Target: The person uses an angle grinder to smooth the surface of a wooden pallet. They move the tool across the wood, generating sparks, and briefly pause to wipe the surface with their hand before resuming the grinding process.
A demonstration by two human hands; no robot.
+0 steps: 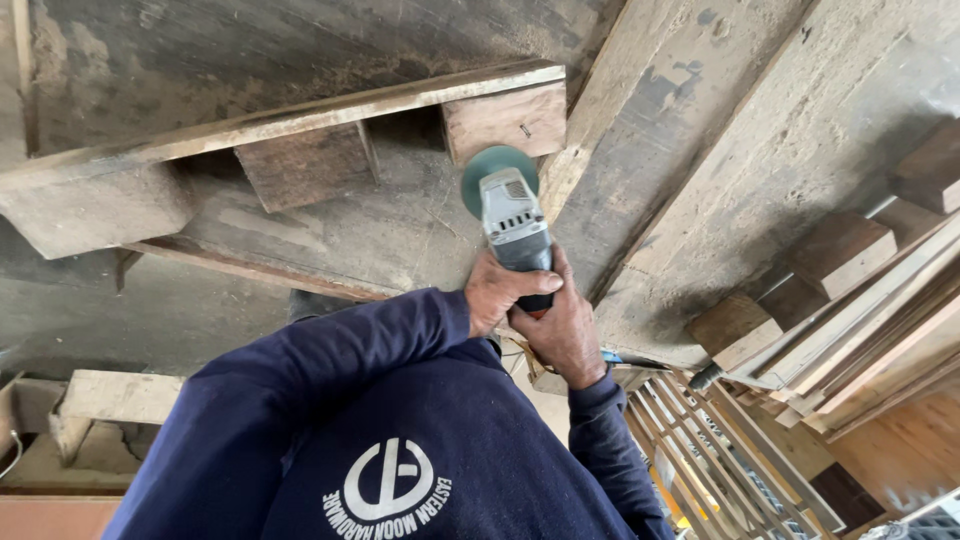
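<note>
Both my hands grip a grey angle grinder (513,222) in the middle of the view. My left hand (497,292) wraps the rear of its body from the left, and my right hand (563,335) clasps it from below and from the right. The grinder's green disc (495,168) points away from me, at the lower edge of a square wooden block (505,120). That block is fixed under a long pale plank (300,115) of a pallet-like frame. My dark blue sleeves and shirt fill the lower part of the view.
Two more wooden blocks (305,165) sit under the same plank to the left. Wide dusty boards (720,150) run diagonally on the right. Stacked planks (860,330) and a slatted wooden frame (720,450) lie at the lower right. A loose timber piece (115,395) rests at the lower left.
</note>
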